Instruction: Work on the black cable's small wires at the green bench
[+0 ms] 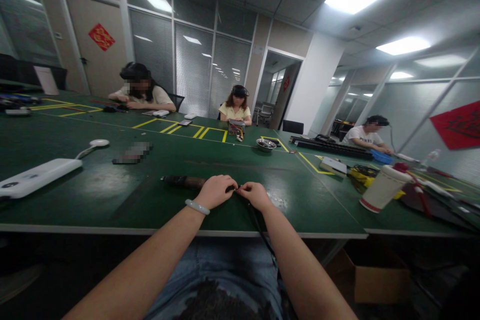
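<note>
A dark, slim electric screwdriver [183, 181] lies on the green table, its narrow tip pointing left. My left hand [217, 191], with a pale bangle at the wrist, curls over its rear end and hides that part. Close beside it, my right hand [255, 195] is closed in a pinch, the fingertips of both hands almost touching. From under my right hand a black cable [258, 222] runs down over the table's front edge toward my lap. The cable's end between the fingers is too small to make out.
A white device with a cord [41, 176] and a blurred flat object [133, 153] lie to the left. A metal bowl [266, 145] stands ahead; a white cup [384, 189] is at right. Several people sit around the table. A cardboard box [381, 284] is below, right.
</note>
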A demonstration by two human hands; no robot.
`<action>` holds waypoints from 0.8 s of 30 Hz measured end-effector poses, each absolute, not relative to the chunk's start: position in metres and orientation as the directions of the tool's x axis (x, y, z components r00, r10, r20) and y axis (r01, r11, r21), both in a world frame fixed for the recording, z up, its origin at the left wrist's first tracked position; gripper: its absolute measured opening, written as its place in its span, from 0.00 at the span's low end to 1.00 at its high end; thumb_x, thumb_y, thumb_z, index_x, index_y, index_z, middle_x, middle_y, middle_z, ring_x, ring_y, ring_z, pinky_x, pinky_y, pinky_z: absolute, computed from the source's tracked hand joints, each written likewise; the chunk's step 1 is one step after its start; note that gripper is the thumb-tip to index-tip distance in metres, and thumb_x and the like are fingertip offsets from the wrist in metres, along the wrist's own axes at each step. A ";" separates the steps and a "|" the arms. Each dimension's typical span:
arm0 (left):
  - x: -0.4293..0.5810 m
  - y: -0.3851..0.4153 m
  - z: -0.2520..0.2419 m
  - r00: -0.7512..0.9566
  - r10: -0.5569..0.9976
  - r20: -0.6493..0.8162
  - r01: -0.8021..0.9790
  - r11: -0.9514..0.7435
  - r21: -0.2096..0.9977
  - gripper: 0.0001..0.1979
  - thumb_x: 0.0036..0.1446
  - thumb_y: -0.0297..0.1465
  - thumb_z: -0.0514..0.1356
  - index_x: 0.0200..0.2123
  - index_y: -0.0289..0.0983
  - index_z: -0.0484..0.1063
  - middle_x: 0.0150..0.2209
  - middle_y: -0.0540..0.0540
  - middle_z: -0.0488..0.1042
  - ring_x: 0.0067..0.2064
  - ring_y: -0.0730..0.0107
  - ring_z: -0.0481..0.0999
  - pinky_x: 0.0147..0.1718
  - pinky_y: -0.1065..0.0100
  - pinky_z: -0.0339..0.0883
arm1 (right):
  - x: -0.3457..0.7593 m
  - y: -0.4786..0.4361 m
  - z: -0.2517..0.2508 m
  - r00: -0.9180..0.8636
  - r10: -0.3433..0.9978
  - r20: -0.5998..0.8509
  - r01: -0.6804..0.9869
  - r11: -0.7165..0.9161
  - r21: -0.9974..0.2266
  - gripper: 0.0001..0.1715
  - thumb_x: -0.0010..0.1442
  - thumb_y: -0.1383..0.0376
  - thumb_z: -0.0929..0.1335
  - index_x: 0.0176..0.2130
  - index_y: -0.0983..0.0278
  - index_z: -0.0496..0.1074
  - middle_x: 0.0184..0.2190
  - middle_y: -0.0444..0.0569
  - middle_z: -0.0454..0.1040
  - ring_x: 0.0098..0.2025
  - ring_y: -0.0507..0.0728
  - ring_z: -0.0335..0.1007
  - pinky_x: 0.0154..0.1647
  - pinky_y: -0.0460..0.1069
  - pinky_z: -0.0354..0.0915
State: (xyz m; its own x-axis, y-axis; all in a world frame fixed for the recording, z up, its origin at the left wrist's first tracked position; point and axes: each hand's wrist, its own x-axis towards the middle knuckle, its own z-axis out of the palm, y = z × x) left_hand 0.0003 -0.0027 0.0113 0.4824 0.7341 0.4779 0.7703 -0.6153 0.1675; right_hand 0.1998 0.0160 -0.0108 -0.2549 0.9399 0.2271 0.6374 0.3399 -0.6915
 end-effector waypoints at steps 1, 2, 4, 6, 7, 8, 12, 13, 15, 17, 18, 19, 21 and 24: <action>0.000 -0.003 0.011 0.482 0.734 0.478 0.770 -0.616 0.169 0.09 0.56 0.32 0.58 0.40 0.44 0.75 0.41 0.49 0.75 0.44 0.66 0.73 0.45 0.66 0.63 | 0.200 0.016 -0.010 -0.255 0.940 0.226 0.639 0.339 -0.690 0.16 0.53 0.53 0.70 0.32 0.63 0.78 0.28 0.45 0.77 0.30 0.52 0.70 0.30 0.45 0.60; 0.000 -0.003 0.011 0.481 0.734 0.479 0.769 -0.616 0.171 0.09 0.56 0.31 0.58 0.40 0.44 0.74 0.41 0.49 0.75 0.43 0.66 0.73 0.45 0.66 0.63 | 0.199 0.016 -0.010 -0.254 0.941 0.223 0.642 0.337 -0.689 0.15 0.54 0.54 0.70 0.32 0.63 0.78 0.28 0.45 0.77 0.30 0.52 0.70 0.30 0.45 0.60; 0.001 -0.003 0.011 0.476 0.734 0.485 0.769 -0.615 0.176 0.09 0.56 0.31 0.58 0.41 0.44 0.73 0.41 0.49 0.75 0.43 0.66 0.73 0.44 0.65 0.63 | 0.199 0.015 -0.009 -0.248 0.944 0.218 0.648 0.329 -0.686 0.15 0.53 0.54 0.70 0.32 0.63 0.78 0.28 0.45 0.77 0.30 0.52 0.70 0.30 0.45 0.59; 0.000 -0.003 0.011 0.465 0.739 0.488 0.775 -0.606 0.180 0.10 0.55 0.31 0.59 0.42 0.43 0.72 0.41 0.49 0.75 0.43 0.65 0.73 0.44 0.65 0.63 | 0.199 0.014 -0.008 -0.244 0.944 0.222 0.654 0.329 -0.682 0.15 0.53 0.54 0.70 0.31 0.64 0.77 0.28 0.45 0.77 0.30 0.52 0.70 0.30 0.45 0.59; 0.000 -0.003 0.011 0.458 0.744 0.487 0.780 -0.599 0.181 0.10 0.55 0.32 0.59 0.42 0.43 0.72 0.41 0.48 0.75 0.43 0.65 0.73 0.44 0.65 0.63 | 0.199 0.014 -0.008 -0.244 0.944 0.222 0.655 0.329 -0.680 0.15 0.53 0.54 0.70 0.31 0.64 0.77 0.28 0.45 0.77 0.30 0.52 0.70 0.30 0.45 0.59; 0.000 -0.002 0.010 0.451 0.749 0.486 0.786 -0.591 0.182 0.10 0.55 0.32 0.59 0.42 0.42 0.71 0.41 0.48 0.75 0.43 0.65 0.73 0.43 0.65 0.63 | 0.199 0.014 -0.008 -0.245 0.944 0.220 0.654 0.329 -0.681 0.15 0.54 0.54 0.70 0.31 0.64 0.77 0.28 0.45 0.77 0.30 0.52 0.70 0.29 0.45 0.59; 0.000 -0.001 0.009 0.436 0.757 0.487 0.798 -0.575 0.179 0.10 0.55 0.33 0.60 0.41 0.42 0.70 0.39 0.48 0.75 0.41 0.64 0.73 0.41 0.65 0.62 | 0.199 0.015 -0.011 -0.252 0.944 0.213 0.638 0.328 -0.697 0.15 0.54 0.54 0.70 0.32 0.64 0.78 0.28 0.45 0.77 0.29 0.52 0.69 0.29 0.44 0.59; 0.000 -0.001 0.008 0.437 0.755 0.489 0.797 -0.577 0.178 0.10 0.55 0.33 0.60 0.41 0.42 0.70 0.39 0.48 0.75 0.41 0.64 0.73 0.41 0.65 0.62 | 0.199 0.016 -0.011 -0.253 0.943 0.217 0.636 0.331 -0.697 0.15 0.54 0.54 0.70 0.32 0.64 0.78 0.28 0.45 0.76 0.29 0.52 0.69 0.29 0.44 0.59; 0.000 0.000 0.008 0.438 0.753 0.490 0.795 -0.579 0.179 0.09 0.55 0.33 0.60 0.41 0.41 0.70 0.39 0.48 0.75 0.41 0.64 0.73 0.41 0.65 0.62 | 0.199 0.017 -0.013 -0.251 0.942 0.223 0.639 0.334 -0.693 0.15 0.54 0.54 0.70 0.32 0.64 0.78 0.27 0.45 0.76 0.29 0.51 0.69 0.29 0.44 0.59; 0.000 0.000 0.008 0.443 0.751 0.489 0.791 -0.584 0.181 0.09 0.55 0.33 0.59 0.41 0.41 0.71 0.39 0.48 0.75 0.42 0.65 0.73 0.42 0.65 0.62 | 0.199 0.017 -0.013 -0.249 0.942 0.226 0.641 0.335 -0.690 0.15 0.54 0.55 0.70 0.31 0.64 0.78 0.27 0.44 0.76 0.29 0.51 0.69 0.29 0.44 0.59; 0.000 -0.001 0.009 0.446 0.750 0.488 0.789 -0.587 0.181 0.08 0.56 0.33 0.59 0.40 0.41 0.71 0.39 0.48 0.75 0.42 0.65 0.73 0.42 0.65 0.62 | 0.199 0.018 -0.014 -0.249 0.941 0.229 0.640 0.338 -0.690 0.14 0.54 0.55 0.70 0.31 0.64 0.78 0.27 0.44 0.76 0.29 0.51 0.69 0.29 0.44 0.59; 0.000 -0.001 0.009 0.451 0.748 0.486 0.786 -0.591 0.180 0.08 0.56 0.33 0.59 0.40 0.41 0.71 0.39 0.48 0.75 0.42 0.65 0.73 0.43 0.65 0.62 | 0.199 0.018 -0.014 -0.252 0.939 0.233 0.637 0.342 -0.691 0.14 0.54 0.55 0.70 0.31 0.64 0.78 0.27 0.44 0.76 0.29 0.51 0.69 0.29 0.44 0.59; 0.000 -0.002 0.010 0.459 0.748 0.480 0.784 -0.595 0.178 0.07 0.56 0.33 0.59 0.39 0.41 0.72 0.39 0.48 0.75 0.42 0.65 0.73 0.43 0.65 0.62 | 0.199 0.018 -0.014 -0.258 0.936 0.240 0.632 0.352 -0.690 0.14 0.54 0.55 0.70 0.31 0.64 0.78 0.28 0.45 0.76 0.30 0.52 0.70 0.30 0.44 0.60; 0.000 -0.003 0.012 0.465 0.749 0.472 0.784 -0.596 0.173 0.07 0.56 0.33 0.59 0.39 0.41 0.73 0.39 0.48 0.75 0.42 0.65 0.73 0.43 0.65 0.63 | 0.200 0.018 -0.014 -0.261 0.935 0.239 0.633 0.353 -0.689 0.15 0.54 0.54 0.70 0.32 0.64 0.77 0.28 0.45 0.76 0.30 0.52 0.70 0.30 0.44 0.60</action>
